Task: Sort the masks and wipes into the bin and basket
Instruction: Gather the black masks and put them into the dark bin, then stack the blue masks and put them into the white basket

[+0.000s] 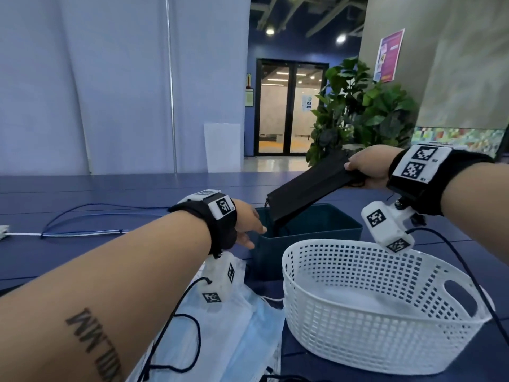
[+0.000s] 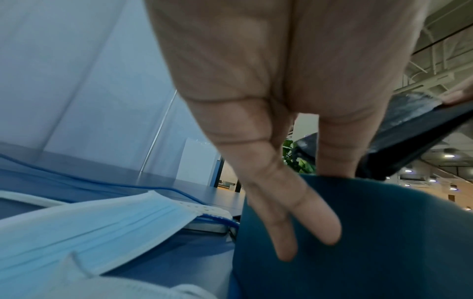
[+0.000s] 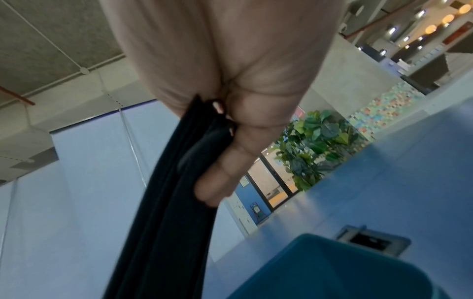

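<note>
Your right hand (image 1: 367, 169) pinched the soft, light stack of black pleated masks (image 1: 305, 193) by one short end, drooping into the dark teal plastic bin (image 1: 325, 227), while your left hand (image 1: 248, 223), fingers straight, steadied its rim.

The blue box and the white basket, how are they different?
The bin is dark teal with solid walls; the basket is white and full of little holes. The bin is boxy and stands farther away; the basket is rounded, with a handle hole. The right hand tips black masks into the bin, not the basket. Both sit open-topped on the blue table.
</note>
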`<state>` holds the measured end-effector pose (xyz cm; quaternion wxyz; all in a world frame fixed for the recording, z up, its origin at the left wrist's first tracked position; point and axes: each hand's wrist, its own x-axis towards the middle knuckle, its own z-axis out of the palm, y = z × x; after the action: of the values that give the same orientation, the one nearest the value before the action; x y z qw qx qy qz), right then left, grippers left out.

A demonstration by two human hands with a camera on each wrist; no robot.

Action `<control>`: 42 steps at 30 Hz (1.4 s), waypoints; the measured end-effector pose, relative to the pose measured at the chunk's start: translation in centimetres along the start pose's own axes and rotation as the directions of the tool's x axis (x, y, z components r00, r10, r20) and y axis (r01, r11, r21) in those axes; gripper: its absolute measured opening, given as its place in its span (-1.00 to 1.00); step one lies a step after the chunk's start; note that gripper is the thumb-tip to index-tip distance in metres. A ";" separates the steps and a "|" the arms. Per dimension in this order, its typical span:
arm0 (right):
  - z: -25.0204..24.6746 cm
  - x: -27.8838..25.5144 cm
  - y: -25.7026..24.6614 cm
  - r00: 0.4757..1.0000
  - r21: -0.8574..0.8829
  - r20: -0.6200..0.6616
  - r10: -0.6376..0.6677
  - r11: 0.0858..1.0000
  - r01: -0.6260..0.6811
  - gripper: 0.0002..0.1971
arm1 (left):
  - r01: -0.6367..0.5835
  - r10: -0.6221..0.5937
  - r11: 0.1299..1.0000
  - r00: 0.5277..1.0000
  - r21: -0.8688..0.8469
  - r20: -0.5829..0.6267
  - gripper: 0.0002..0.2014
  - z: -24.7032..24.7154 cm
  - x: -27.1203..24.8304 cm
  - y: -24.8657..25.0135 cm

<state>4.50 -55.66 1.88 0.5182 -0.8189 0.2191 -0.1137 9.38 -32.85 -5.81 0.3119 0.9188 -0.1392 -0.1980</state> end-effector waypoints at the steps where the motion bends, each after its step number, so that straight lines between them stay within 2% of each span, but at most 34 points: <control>1: 0.8 -0.1 0.3 0.997 -0.026 0.045 0.056 0.998 -0.055 -0.87 | 0.011 -0.011 1.000 1.000 -0.011 -0.001 -0.54 0.0 0.0 -0.2; 2: 1.4 -0.2 0.6 0.986 -0.031 0.086 0.143 0.990 -0.140 -0.80 | 0.008 -0.008 1.000 1.000 -0.023 0.007 -0.53 0.0 0.1 -0.4; 4: 2.0 -0.2 1.3 0.975 -0.160 0.104 0.195 0.971 -0.177 -0.56 | 0.004 -0.003 0.999 1.000 -0.045 0.023 -0.48 -0.2 0.0 -0.5; 5: 1.9 -0.1 1.3 0.977 -0.200 0.104 0.187 0.966 -0.163 -0.54 | 0.006 -0.004 0.999 0.999 -0.044 0.034 -0.47 -0.2 -0.1 -0.6; 8: 1.7 -0.9 0.4 0.995 -0.251 0.065 0.073 0.966 -0.055 -0.91 | -0.003 0.009 0.997 0.997 -0.075 0.073 -0.48 -0.4 -0.8 -0.9; 11: 0.8 -2.1 -1.2 0.993 -0.265 0.030 -0.115 0.957 0.119 -0.77 | -0.029 0.033 0.998 0.997 -0.058 0.067 -0.56 -1.0 -2.3 -1.0; 13: 0.6 -4.4 -2.4 0.981 -0.268 0.040 -0.190 0.944 0.194 -0.83 | -0.043 0.044 0.999 0.998 -0.030 0.046 -0.61 -1.5 -3.8 -1.2; 14: 0.6 -5.8 -2.8 0.975 -0.261 0.064 -0.214 0.939 0.223 -0.87 | -0.055 0.055 0.998 0.998 0.000 0.034 -0.63 -1.7 -4.7 -1.3; 17: 1.2 -10.4 -3.9 0.952 -0.239 0.143 -0.272 0.924 0.300 -0.74 | -0.107 0.103 0.987 0.994 0.124 0.034 -0.67 -2.5 -8.1 -2.0; 21: 3.0 -16.7 -4.1 0.910 -0.176 0.308 -0.277 0.924 0.341 -0.82 | -0.095 0.080 0.974 0.993 0.204 0.082 -0.72 -3.7 -12.7 -4.5; 25: 5.4 -20.6 -2.3 0.874 -0.181 0.450 -0.183 0.940 0.290 -0.77 | 0.014 -0.024 0.976 0.999 0.218 0.043 -0.70 -5.4 -15.9 -8.8; 30: 10.2 -22.2 0.5 0.822 -0.296 0.568 0.032 0.940 0.168 -0.73 | 0.214 -0.209 0.956 0.977 0.199 -0.045 -0.59 -7.1 -17.9 -15.0; 34: 14.1 -21.5 2.6 0.827 -0.357 0.528 0.196 0.934 0.007 -0.57 | 0.323 -0.323 0.938 0.946 0.125 -0.018 -0.59 -7.3 -18.5 -19.1; 37: 16.0 -20.7 4.2 0.819 -0.337 0.491 0.298 0.931 -0.137 -0.44 | 0.352 -0.354 0.935 0.935 0.034 0.039 -0.59 -6.5 -18.2 -20.1; 40: 17.0 -20.1 4.8 0.817 -0.269 0.476 0.324 0.939 -0.215 -0.52 | 0.333 -0.332 0.942 0.942 -0.027 0.044 -0.62 -5.6 -17.5 -19.6; 42: 17.4 -19.8 4.7 0.829 -0.217 0.473 0.299 0.951 -0.219 -0.74 | 0.302 -0.301 0.952 0.953 -0.046 0.031 -0.66 -5.4 -17.0 -19.3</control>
<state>-6.80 -34.05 -9.09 0.5030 -0.8201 0.1945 0.1910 -0.63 -8.83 -9.36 0.2996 0.9187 0.0039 -0.2574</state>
